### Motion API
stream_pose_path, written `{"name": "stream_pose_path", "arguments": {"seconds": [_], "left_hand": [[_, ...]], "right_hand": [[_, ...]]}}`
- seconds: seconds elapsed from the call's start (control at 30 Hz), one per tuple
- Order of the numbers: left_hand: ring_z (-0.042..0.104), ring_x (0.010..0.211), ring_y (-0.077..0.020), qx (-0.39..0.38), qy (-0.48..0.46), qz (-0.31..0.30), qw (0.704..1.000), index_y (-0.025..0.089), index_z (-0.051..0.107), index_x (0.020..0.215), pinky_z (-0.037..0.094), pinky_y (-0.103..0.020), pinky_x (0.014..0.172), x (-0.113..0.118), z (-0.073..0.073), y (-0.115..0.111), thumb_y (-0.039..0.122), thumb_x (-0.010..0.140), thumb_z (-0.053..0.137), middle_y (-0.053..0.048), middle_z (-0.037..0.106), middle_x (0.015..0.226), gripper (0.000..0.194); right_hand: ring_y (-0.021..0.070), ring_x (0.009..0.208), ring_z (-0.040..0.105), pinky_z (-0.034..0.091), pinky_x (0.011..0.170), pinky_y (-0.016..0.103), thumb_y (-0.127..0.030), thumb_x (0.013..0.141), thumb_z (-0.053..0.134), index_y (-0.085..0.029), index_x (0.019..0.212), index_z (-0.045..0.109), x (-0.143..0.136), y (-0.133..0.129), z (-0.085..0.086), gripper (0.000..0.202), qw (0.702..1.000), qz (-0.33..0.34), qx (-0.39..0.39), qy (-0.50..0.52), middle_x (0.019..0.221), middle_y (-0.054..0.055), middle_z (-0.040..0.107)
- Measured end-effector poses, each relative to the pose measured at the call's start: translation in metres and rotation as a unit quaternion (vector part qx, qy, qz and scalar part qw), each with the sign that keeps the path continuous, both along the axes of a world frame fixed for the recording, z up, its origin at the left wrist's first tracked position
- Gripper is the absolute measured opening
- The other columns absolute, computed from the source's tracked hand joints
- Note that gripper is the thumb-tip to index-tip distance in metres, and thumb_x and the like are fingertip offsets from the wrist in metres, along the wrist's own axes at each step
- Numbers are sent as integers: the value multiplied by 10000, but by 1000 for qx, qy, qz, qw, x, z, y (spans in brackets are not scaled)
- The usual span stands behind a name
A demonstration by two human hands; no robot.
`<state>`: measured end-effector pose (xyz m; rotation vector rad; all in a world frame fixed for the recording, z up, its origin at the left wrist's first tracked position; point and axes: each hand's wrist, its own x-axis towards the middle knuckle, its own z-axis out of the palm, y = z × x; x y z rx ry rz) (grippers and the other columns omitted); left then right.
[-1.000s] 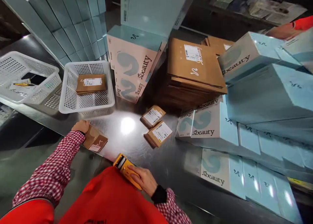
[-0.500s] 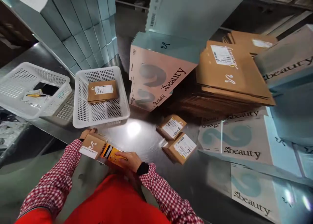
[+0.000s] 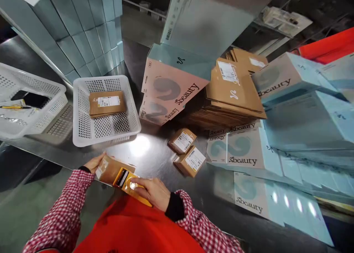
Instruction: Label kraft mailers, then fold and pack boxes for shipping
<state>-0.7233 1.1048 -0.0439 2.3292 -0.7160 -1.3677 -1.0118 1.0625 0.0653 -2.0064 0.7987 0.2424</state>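
At the front edge of the metal table, my left hand [image 3: 95,162] grips the left end of a small brown cardboard box [image 3: 112,169]. A shiny clear patch shows on that end, near the fingers. My right hand [image 3: 155,191] is closed around an orange tape dispenser [image 3: 136,189]. The dispenser's black-and-white front end meets the right side of the box. Part of its body is hidden under the right fingers. Two small cardboard boxes with white labels, one [image 3: 182,140] behind the other [image 3: 190,161], lie to the right of my hands.
A white plastic basket [image 3: 79,113] holds flat labelled cartons; another basket [image 3: 59,91] at left contains a black item and a yellow pen-like tool. Blue-grey boxes [image 3: 83,35] rise behind. Folded brown cardboard [image 3: 235,87] and pink-blue printed boxes [image 3: 243,150] stand at right. Someone's red clothing [image 3: 329,43] shows far right.
The small box has been turned, so its white label and logo no longer show. The tape dispenser now sits tilted at its right side. The view has shifted slightly right.
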Motion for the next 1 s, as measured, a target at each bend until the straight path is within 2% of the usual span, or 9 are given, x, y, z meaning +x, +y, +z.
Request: {"name": "stream_pose_path", "arguments": {"seconds": [0.07,0.13,0.3,0.43,0.57,0.67,0.73,0.87,1.0], "left_hand": [[691,906,-163,-11,22,-9,1000,122,651,1056,546,-250,738,17,12,0,324,971,69,-128,723,1025,621],[677,947,-170,-18,5,-20,1000,112,618,1108,531,-256,770,22,22,3,377,965,14,-129,701,1091,674],[613,1041,-375,14,-180,-44,983,80,550,1190,442,-475,869,-19,23,4,589,869,347,-250,664,1062,635],[629,962,-409,42,-272,-56,960,38,577,1100,439,-484,803,-38,19,2,536,881,325,-284,665,941,600],[642,939,-371,64,-308,-76,946,74,602,1055,450,-448,780,-37,19,3,447,899,307,-250,675,942,501],[640,940,-352,78,-325,-86,939,74,605,1048,453,-450,784,-37,19,3,438,917,268,-237,671,959,512],[641,929,-314,85,-328,-88,937,81,598,1057,456,-451,798,-38,18,3,453,927,268,-204,670,962,514],[641,899,-239,92,-315,-81,941,118,585,1071,465,-443,821,-36,16,2,487,924,324,-132,668,950,476],[626,983,-357,64,-302,-66,949,105,529,1200,453,-480,806,-33,20,9,472,918,292,-227,655,1026,520]], "right_hand": [[211,895,675,482,762,285,-419,946,413,-313,1277,556,21,-1,1,376,1000,9,-14,9,1060,43,712],[223,900,676,490,780,307,-405,936,428,-310,1271,563,45,-3,0,374,999,22,-29,27,1048,49,715],[262,991,654,495,834,365,-397,918,444,-310,1266,570,77,-7,-1,380,996,56,-53,32,1143,52,681],[248,986,657,495,837,346,-419,937,407,-304,1287,548,38,-5,-9,394,996,71,-51,5,1160,49,674],[224,966,665,488,833,307,-413,951,384,-281,1281,558,-32,-4,-23,396,997,59,-41,18,1139,60,684],[227,910,681,496,787,304,-407,945,386,-273,1264,575,-53,-2,-38,394,996,54,-50,57,1105,73,697],[225,888,684,498,778,313,-397,939,389,-282,1257,577,-42,1,-50,387,993,60,-70,73,1095,73,700],[242,901,679,504,776,351,-380,910,417,-301,1244,580,9,4,-74,380,991,47,-90,90,1056,71,710],[271,884,676,506,725,365,-368,893,423,-277,1171,630,44,1,-76,358,993,28,-76,86,1015,91,713]]}}
